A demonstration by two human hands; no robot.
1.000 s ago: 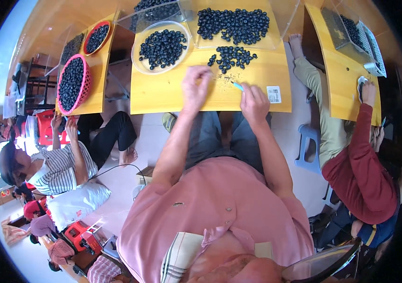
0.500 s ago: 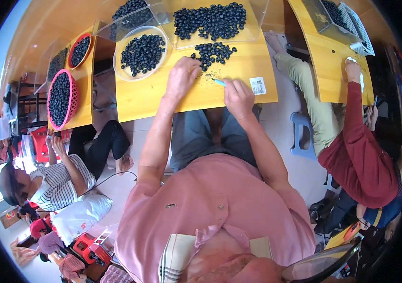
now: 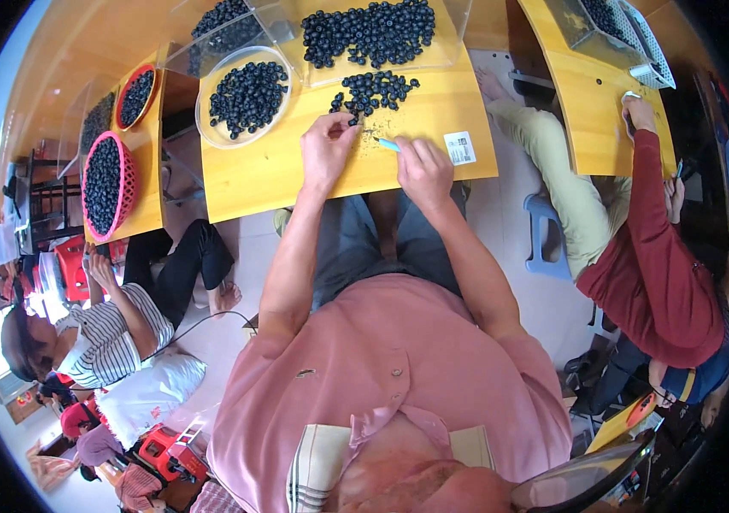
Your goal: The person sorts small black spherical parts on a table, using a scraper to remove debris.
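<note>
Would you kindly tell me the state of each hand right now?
Left hand: fingers curled at a small, round, blue-black berry; whether gripped cannot be told.
Right hand: closed, holding a slim, light-blue, pen-like tool.

A blue stool [image 3: 535, 235] stands on the pale floor [image 3: 504, 205].

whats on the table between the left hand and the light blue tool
In the head view, small dark crumbs lie scattered on the yellow table between the left hand and the light blue tool.
</note>
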